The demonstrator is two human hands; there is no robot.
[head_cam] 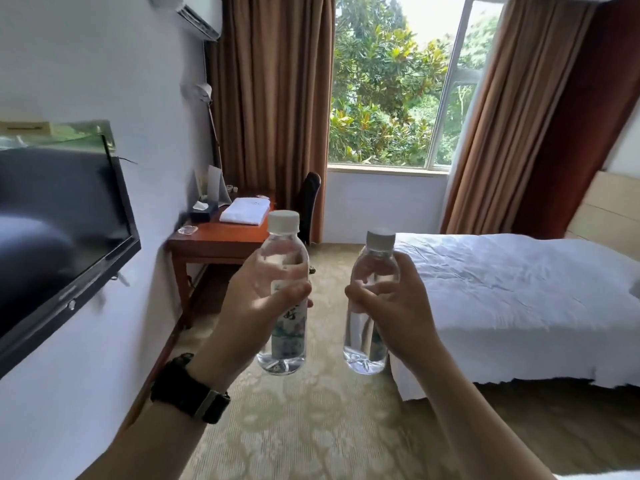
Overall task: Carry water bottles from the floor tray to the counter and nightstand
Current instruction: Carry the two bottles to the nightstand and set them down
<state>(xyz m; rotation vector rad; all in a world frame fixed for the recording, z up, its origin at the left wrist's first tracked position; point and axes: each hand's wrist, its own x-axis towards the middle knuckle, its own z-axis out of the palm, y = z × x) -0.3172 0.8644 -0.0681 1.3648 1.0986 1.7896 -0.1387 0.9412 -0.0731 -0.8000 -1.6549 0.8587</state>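
Observation:
I hold two clear water bottles with white caps upright in front of me, above the carpet. My left hand (249,306) is wrapped around the middle of the left bottle (282,258), which has a blue-green label. My right hand (391,306) grips the right bottle (375,258) around its middle. The two bottles are side by side, a short gap apart, and both are full. A black watch sits on my left wrist. No floor tray or nightstand is in view.
A wooden desk (214,242) stands ahead on the left with folded white towels (244,211), a tissue box and a glass ashtray; a dark chair is behind it. A wall TV (62,230) juts out at left. The white bed (519,299) fills the right.

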